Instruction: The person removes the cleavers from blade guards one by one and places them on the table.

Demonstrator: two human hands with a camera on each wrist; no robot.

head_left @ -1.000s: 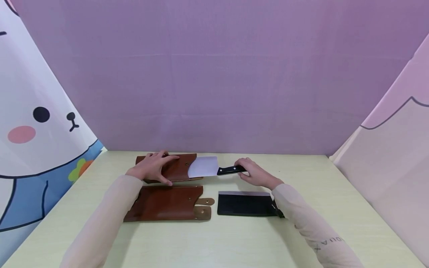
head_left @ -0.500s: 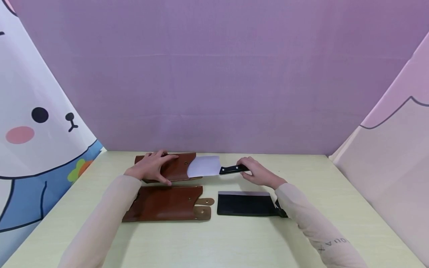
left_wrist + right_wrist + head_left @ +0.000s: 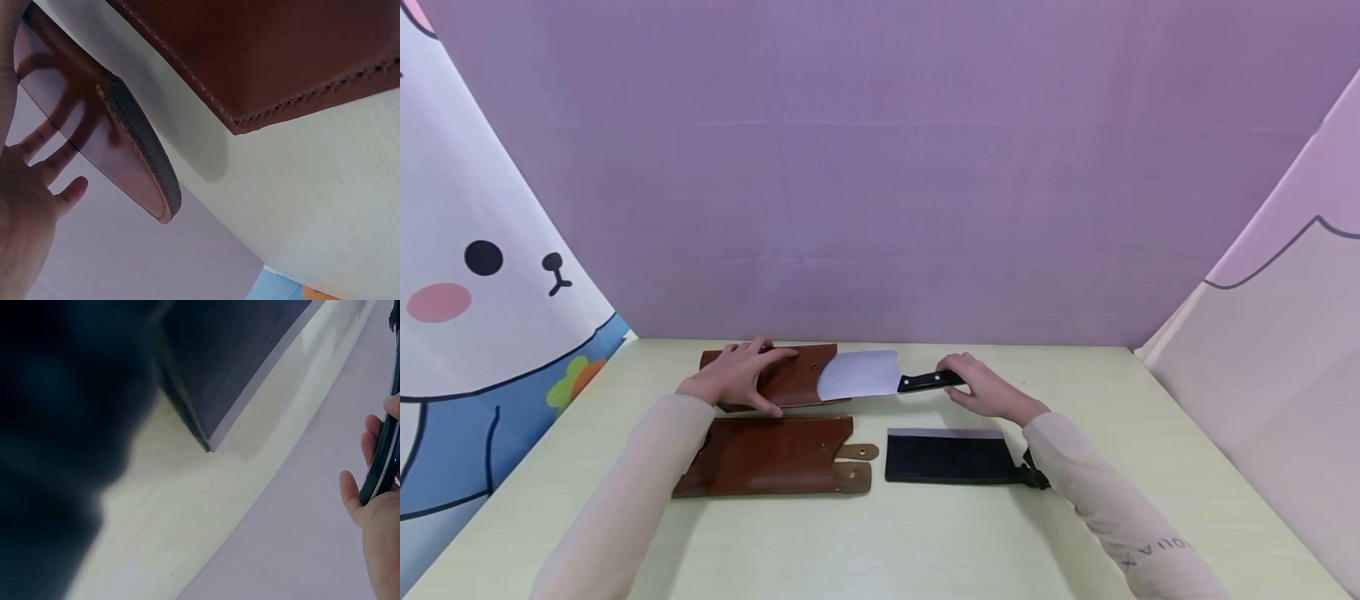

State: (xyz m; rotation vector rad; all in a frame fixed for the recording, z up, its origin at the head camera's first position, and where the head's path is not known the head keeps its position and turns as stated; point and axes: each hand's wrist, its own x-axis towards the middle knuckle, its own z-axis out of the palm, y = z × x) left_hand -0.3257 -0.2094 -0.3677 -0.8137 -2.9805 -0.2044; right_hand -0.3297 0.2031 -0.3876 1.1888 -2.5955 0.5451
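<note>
My left hand grips a brown leather knife sheath at the back of the table, thumb along its near edge and fingers at the far one. In the left wrist view this sheath is tilted, with its end raised over the tabletop. A cleaver has its blade partly inside the sheath's mouth; the wide silvery part nearest the handle shows. Its black riveted handle is held in my right hand, fingers curled round it, as the right wrist view also shows.
A second brown leather sheath with two snap straps lies in front of the first. Right of it lies a dark-bladed cleaver, its handle partly hidden by my right sleeve. A purple cloth backdrop rises behind the table.
My right hand has drawn the cleaver slightly to the right, and more of the blade shows outside the sheath. My left hand has stayed nearly in place on the sheath.
</note>
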